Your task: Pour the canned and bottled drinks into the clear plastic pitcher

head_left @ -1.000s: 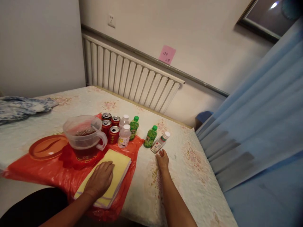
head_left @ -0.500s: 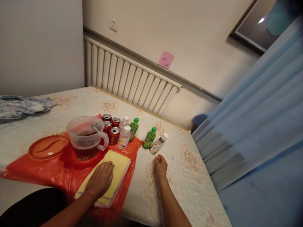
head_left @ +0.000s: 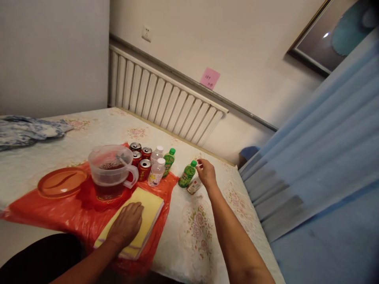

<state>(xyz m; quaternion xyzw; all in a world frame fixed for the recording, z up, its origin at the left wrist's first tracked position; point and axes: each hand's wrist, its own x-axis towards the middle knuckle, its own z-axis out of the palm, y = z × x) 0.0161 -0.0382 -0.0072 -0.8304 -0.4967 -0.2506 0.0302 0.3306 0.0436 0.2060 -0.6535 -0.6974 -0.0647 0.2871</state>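
On yellow cloth (head_left: pixel 145 209), left hand (head_left: pixel 127 223) open, flat; right hand (head_left: pixel 206 172) by white-labelled bottle (head_left: pixel 194 186), grip unclear, tablecloth (head_left: pixel 238 199) edge well apart.

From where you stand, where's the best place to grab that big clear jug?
Probably by the handle, coming in from the right with the right hand: it sticks out on that side of the jug, leaving a gap for fingers. The jug stands upright with dark liquid inside, so I'd keep it level.
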